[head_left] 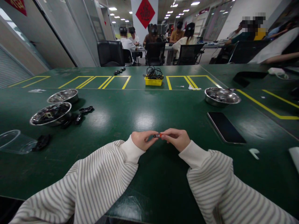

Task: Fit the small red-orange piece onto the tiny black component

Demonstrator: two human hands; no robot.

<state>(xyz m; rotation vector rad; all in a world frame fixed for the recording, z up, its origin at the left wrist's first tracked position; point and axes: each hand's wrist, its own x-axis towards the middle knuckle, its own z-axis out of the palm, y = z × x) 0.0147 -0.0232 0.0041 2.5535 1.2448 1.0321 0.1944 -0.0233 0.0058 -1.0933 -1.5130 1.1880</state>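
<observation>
My left hand (142, 140) and my right hand (177, 138) meet over the green table (144, 112) in front of me. Both pinch one small part with an orange-red end (158, 135) between their fingertips. The rest of the part is dark and too small to name. Striped sleeves cover both my arms.
Two steel bowls (51, 113) with black parts stand at the left, with loose black pieces (86, 109) beside them and a clear plastic cup (14, 141) on its side. Another steel bowl (222, 95) and a phone (225, 127) lie right. A yellow bin (153, 81) of cables sits farther back. People sit at far tables.
</observation>
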